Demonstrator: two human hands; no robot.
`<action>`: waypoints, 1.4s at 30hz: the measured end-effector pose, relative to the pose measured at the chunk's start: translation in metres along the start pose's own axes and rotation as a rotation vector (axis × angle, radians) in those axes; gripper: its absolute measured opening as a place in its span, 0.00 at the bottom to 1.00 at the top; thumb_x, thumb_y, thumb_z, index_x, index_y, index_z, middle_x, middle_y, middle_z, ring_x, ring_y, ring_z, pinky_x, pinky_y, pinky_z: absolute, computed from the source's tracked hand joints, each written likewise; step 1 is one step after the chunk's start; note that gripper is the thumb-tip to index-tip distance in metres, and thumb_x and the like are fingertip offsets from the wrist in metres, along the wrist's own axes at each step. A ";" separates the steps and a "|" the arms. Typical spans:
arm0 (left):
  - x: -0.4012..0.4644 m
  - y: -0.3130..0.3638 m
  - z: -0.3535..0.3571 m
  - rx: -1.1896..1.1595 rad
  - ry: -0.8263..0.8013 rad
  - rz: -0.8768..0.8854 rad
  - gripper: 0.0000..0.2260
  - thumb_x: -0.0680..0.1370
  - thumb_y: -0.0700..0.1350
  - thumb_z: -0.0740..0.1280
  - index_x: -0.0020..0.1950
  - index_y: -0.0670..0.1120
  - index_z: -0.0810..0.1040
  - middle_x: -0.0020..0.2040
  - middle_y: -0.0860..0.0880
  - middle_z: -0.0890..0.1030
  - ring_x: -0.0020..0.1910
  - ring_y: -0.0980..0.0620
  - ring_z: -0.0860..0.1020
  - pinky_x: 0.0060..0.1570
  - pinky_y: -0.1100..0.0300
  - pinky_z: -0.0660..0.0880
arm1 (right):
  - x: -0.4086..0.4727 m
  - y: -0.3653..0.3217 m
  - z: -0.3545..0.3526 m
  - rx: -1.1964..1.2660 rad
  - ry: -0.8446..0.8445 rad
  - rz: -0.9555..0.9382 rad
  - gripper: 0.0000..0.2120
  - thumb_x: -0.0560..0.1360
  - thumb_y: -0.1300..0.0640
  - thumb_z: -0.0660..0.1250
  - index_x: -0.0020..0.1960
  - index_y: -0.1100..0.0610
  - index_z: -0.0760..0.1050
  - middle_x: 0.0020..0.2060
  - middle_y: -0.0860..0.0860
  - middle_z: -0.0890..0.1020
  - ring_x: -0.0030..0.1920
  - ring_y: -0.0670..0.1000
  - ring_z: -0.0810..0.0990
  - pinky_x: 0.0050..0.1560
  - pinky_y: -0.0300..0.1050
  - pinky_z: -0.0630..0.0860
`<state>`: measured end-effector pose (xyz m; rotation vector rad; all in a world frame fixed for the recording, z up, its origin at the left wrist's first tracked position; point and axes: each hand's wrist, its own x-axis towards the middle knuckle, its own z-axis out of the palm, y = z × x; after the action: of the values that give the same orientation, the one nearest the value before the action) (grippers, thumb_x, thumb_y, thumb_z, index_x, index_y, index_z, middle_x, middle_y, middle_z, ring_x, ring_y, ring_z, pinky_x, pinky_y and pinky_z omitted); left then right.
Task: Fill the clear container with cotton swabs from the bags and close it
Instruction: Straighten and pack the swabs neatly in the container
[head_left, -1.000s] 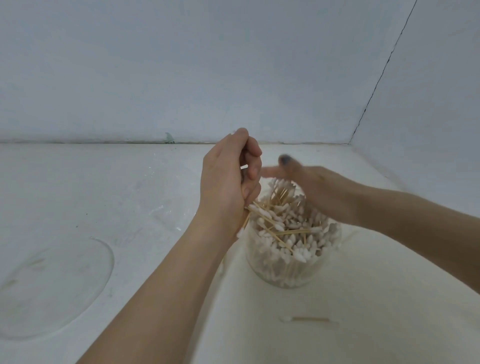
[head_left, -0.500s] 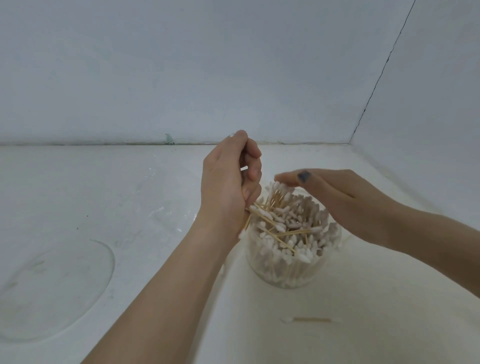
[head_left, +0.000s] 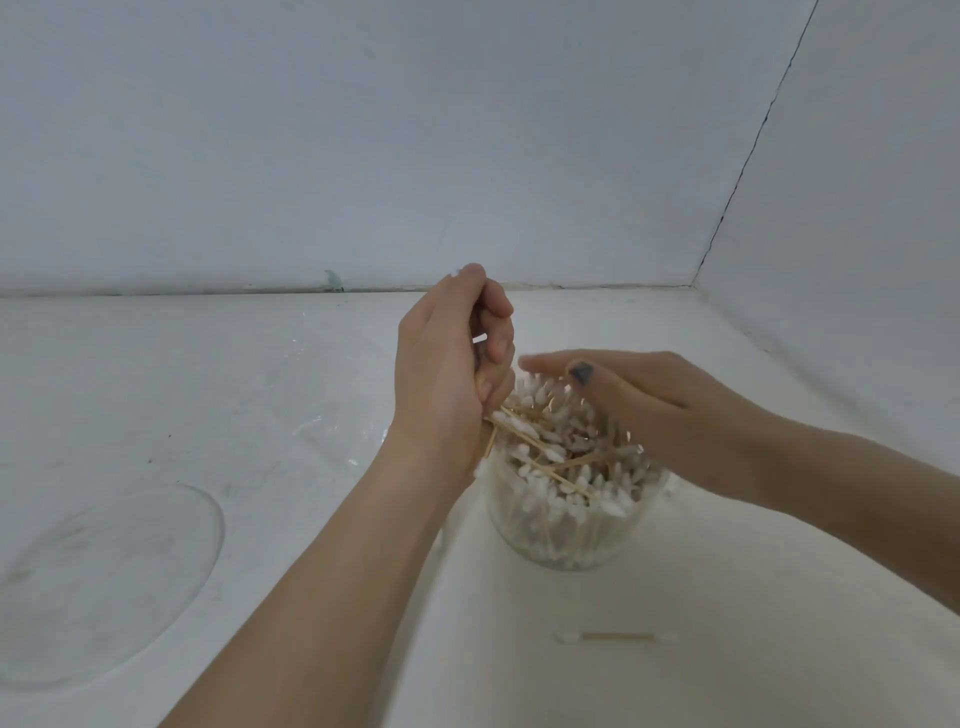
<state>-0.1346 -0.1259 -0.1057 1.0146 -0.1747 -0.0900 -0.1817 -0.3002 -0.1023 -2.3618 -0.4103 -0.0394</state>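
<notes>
A clear round container (head_left: 571, 540) stands on the white surface, heaped above its rim with cotton swabs (head_left: 561, 441) on wooden sticks. My left hand (head_left: 447, 374) is just left of the container, fingers curled around a few swabs whose sticks poke out below the fist. My right hand (head_left: 654, 405) lies flat and open on top of the heap, fingers together and pointing left, pressing on the swabs. One loose swab (head_left: 615, 636) lies on the surface in front of the container.
A clear round lid (head_left: 104, 587) lies flat at the left. A crumpled clear plastic bag (head_left: 332, 415) rests behind my left forearm. Pale walls meet in a corner at the back right (head_left: 693, 285).
My right hand has shifted a little left and down over the heap of swabs. My left hand has stayed in place, still closed on its swabs.
</notes>
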 end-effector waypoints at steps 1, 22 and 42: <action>0.000 0.000 0.000 -0.005 -0.002 -0.001 0.17 0.84 0.43 0.59 0.35 0.45 0.73 0.27 0.49 0.67 0.18 0.55 0.56 0.19 0.65 0.52 | 0.000 0.003 0.004 -0.066 -0.024 -0.045 0.18 0.85 0.46 0.51 0.64 0.44 0.78 0.55 0.44 0.84 0.55 0.43 0.81 0.55 0.39 0.76; -0.004 0.005 0.003 -0.008 -0.043 0.014 0.17 0.84 0.44 0.58 0.35 0.45 0.73 0.27 0.48 0.66 0.18 0.55 0.55 0.19 0.64 0.52 | -0.012 0.001 0.001 -0.212 -0.004 -0.238 0.19 0.86 0.52 0.52 0.75 0.46 0.68 0.71 0.41 0.74 0.67 0.33 0.70 0.69 0.34 0.66; -0.002 0.006 0.000 -0.026 -0.062 0.006 0.18 0.84 0.44 0.58 0.35 0.45 0.73 0.26 0.49 0.67 0.18 0.55 0.55 0.19 0.65 0.51 | -0.006 0.013 0.016 -0.524 -0.028 -0.362 0.22 0.87 0.51 0.45 0.78 0.53 0.65 0.77 0.48 0.66 0.77 0.42 0.60 0.76 0.42 0.59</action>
<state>-0.1371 -0.1224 -0.1004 0.9861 -0.2325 -0.1180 -0.1849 -0.3003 -0.1240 -2.7633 -0.9315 -0.3174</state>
